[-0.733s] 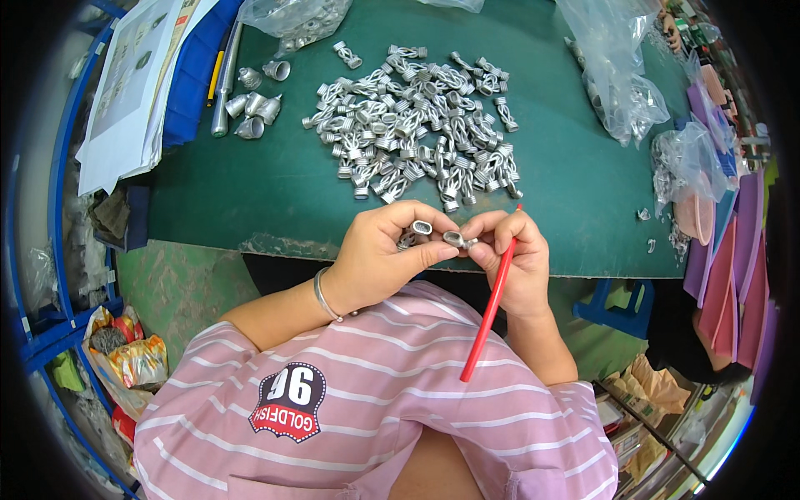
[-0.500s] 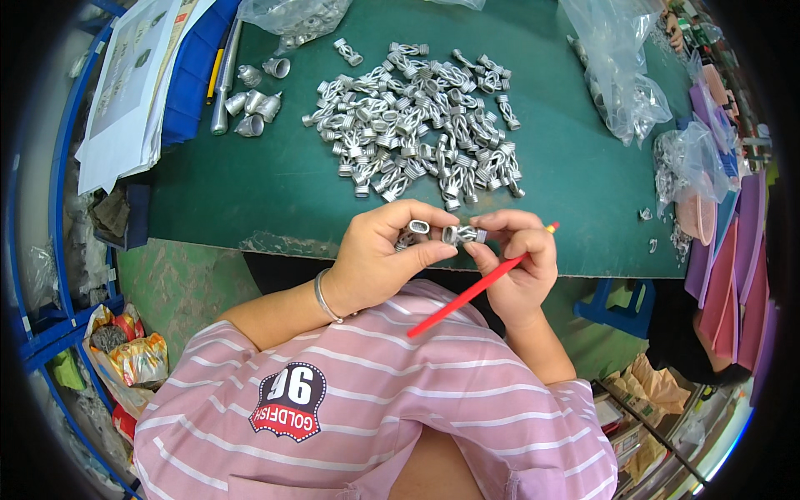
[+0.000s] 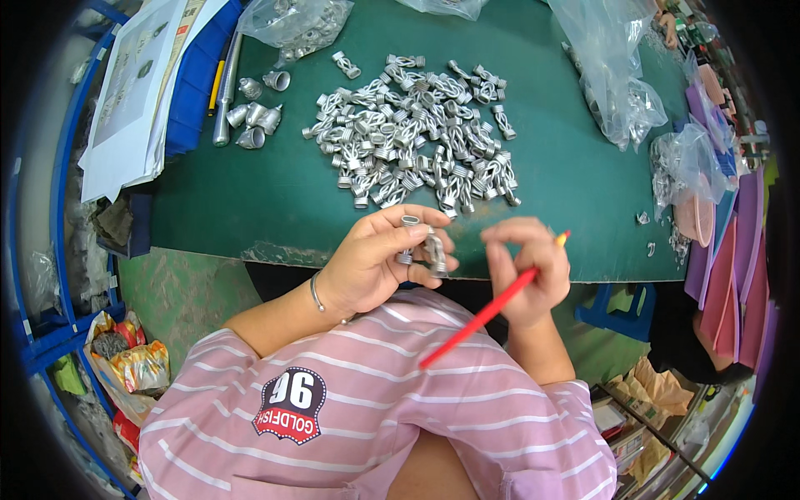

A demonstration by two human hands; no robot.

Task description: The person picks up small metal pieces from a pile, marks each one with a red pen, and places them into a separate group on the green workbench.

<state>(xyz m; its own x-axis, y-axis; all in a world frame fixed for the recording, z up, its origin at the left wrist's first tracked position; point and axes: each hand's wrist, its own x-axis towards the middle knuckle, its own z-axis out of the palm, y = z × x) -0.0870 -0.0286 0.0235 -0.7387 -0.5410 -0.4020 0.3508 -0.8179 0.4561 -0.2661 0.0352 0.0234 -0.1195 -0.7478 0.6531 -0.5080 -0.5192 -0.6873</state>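
Note:
My left hand (image 3: 365, 257) is closed on small silver metal fittings with ribbed ends and twisted strands. One fitting (image 3: 435, 255) stands between thumb and fingers; another fitting (image 3: 408, 222) shows its oval open end beside it. My right hand (image 3: 537, 271), apart from the left, grips a thin red stick-like tool (image 3: 471, 327) with a yellow end. The stick slants down toward my shirt, and the fingertips of that hand are slightly blurred. Just beyond both hands, a pile of similar silver fittings (image 3: 400, 137) lies on the green table (image 3: 575, 200).
Several silver cup-shaped caps (image 3: 254, 117) lie at the left, beside a metal rod (image 3: 223, 104), a blue bin (image 3: 190, 100) and papers (image 3: 125, 100). Plastic bags of metal parts (image 3: 621, 100) rest at the right. A blue stool (image 3: 617, 310) stands below the table edge.
My right hand has drawn away to the right from the left hand, keeping the red stick. The fitting that was between both hands is now upright in my left hand alone.

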